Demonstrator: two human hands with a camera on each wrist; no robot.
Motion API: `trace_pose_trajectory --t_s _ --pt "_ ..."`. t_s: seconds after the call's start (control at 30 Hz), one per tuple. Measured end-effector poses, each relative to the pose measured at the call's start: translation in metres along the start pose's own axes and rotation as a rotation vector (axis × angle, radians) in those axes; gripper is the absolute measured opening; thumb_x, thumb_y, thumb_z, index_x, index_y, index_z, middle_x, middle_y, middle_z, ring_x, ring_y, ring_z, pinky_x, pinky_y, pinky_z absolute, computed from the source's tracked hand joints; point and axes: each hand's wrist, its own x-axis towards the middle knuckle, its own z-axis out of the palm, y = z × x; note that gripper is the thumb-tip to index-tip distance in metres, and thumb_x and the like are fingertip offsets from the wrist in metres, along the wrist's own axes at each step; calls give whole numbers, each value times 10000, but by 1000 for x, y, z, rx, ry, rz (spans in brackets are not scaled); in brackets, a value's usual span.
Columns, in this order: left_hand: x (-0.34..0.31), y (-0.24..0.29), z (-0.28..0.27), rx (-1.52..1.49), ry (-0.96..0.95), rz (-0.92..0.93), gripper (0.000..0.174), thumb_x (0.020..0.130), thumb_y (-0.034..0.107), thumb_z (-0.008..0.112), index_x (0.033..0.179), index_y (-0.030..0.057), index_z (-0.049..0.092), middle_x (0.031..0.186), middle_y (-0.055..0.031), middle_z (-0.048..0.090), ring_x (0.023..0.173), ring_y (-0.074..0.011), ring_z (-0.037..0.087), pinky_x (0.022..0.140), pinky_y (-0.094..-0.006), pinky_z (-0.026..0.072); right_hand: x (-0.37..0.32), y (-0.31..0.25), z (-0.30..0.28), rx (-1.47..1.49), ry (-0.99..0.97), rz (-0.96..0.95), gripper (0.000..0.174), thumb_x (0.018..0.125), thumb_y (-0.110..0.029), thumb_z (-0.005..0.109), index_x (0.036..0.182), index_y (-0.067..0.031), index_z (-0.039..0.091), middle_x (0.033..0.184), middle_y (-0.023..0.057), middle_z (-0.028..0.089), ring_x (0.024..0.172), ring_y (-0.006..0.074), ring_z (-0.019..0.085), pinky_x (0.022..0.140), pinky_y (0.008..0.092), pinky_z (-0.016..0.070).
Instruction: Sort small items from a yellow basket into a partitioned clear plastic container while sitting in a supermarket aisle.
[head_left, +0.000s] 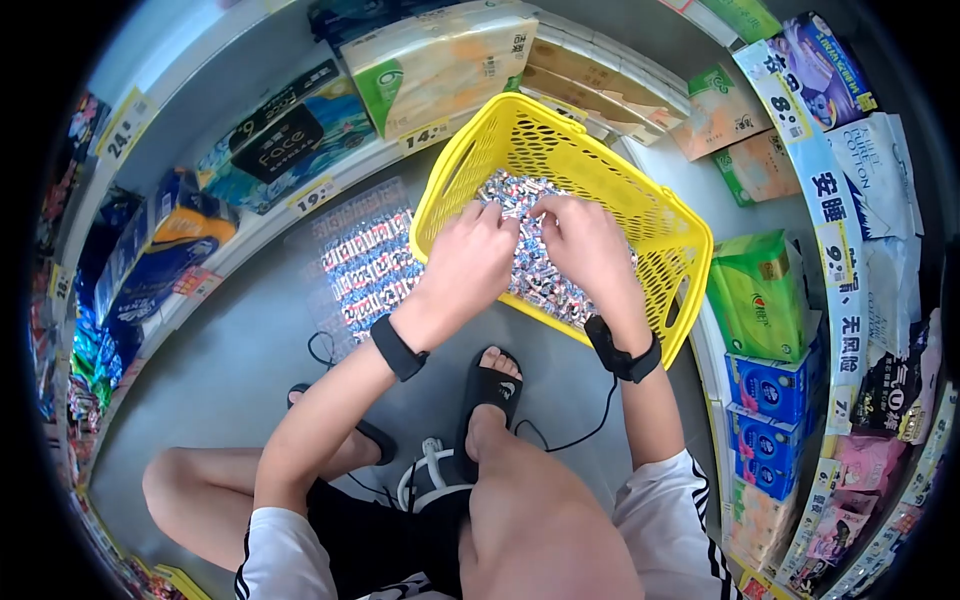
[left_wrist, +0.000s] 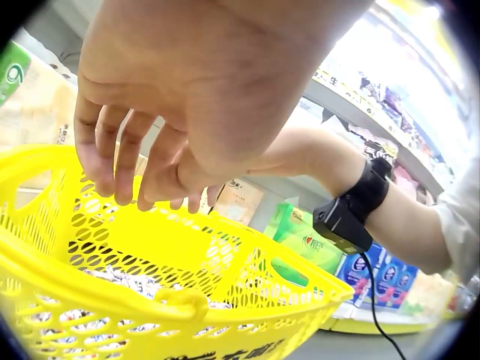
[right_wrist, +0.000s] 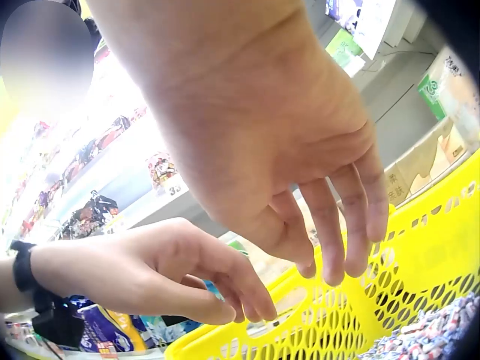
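While the left hand (head_left: 468, 255) and right hand (head_left: 590, 250) are held with fingers loosely bent, small red-white-blue wrapped pieces (head_left: 545, 285) are contained by the yellow perforated basket (head_left: 612, 165).

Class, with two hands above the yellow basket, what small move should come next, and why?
Probably lower the right hand to the heap of wrapped candies in the yellow basket and pinch a few: it and the left hand seem empty above them, and similar candies lie in rows beside the basket.
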Motion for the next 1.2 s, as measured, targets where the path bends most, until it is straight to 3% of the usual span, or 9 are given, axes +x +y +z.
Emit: trace_pose_trajectory --t_s 0.27,0.33,0.5,0.63,0.73,0.87,1.0,1.1,1.2 --pt "55 0 58 39 -265 125 180 804 46 653 948 -43 713 942 -202 719 919 -378 725 769 -478 614 19 71 33 -97 -232 157 266 862 -115 659 1092 -133 792 1006 213 770 973 412 746 860 522 597" --pt "67 0 61 140 -536 176 188 806 39 654 959 -34 735 907 -194 742 899 -385 749 768 -471 621 23 85 46 -117 -293 140 264 864 -129 668 1098 -133 792 1041 213 770 1012 402 744 875 510 595" --pt "82 -6 107 100 -848 76 231 830 78 641 1019 13 758 1001 -192 780 927 -371 772 795 -493 614 31 119 69 -176 -483 225 337 834 -200 777 1162 -122 794 1040 230 762 999 414 734 874 498 583" --pt "80 -10 135 102 -898 83 207 886 229 694 946 59 794 986 -151 793 896 -325 784 786 -472 624 30 142 92 -159 -659 188 394 724 -217 864 1085 -77 794 1010 218 775 967 398 749 862 472 597" --pt "87 -11 140 102 -996 120 251 852 122 662 1047 17 781 1047 -169 785 963 -366 771 800 -484 613 31 146 101 -130 -733 220 390 677 -182 892 1036 -62 798 985 199 785 938 375 760 846 456 604" --pt "95 -10 134 70 -1029 45 224 869 159 674 1020 43 792 1054 -152 790 950 -368 769 797 -491 605 31 160 114 -3 -740 212 450 633 -247 954 1007 -49 801 931 187 789 869 354 763 805 439 600" --pt "84 -27 160 -9 -994 8 255 879 235 686 1030 59 792 1036 -178 785 936 -377 762 814 -476 601 28 149 106 99 -722 247 467 625 -269 985 983 -31 803 929 170 799 840 314 775 784 425 605" --pt "81 -37 171 -28 -1003 31 274 887 277 688 985 40 785 968 -189 775 907 -379 756 774 -471 589 29 153 115 220 -857 368 472 630 -265 999 973 -10 800 919 152 805 802 276 778 767 409 607" --pt "83 -41 182 -27 -1064 25 257 868 262 711 942 25 775 909 -184 763 831 -356 740 711 -466 562 25 157 122 196 -851 351 362 719 -211 961 961 -1 792 857 96 791 737 210 752 708 361 596"
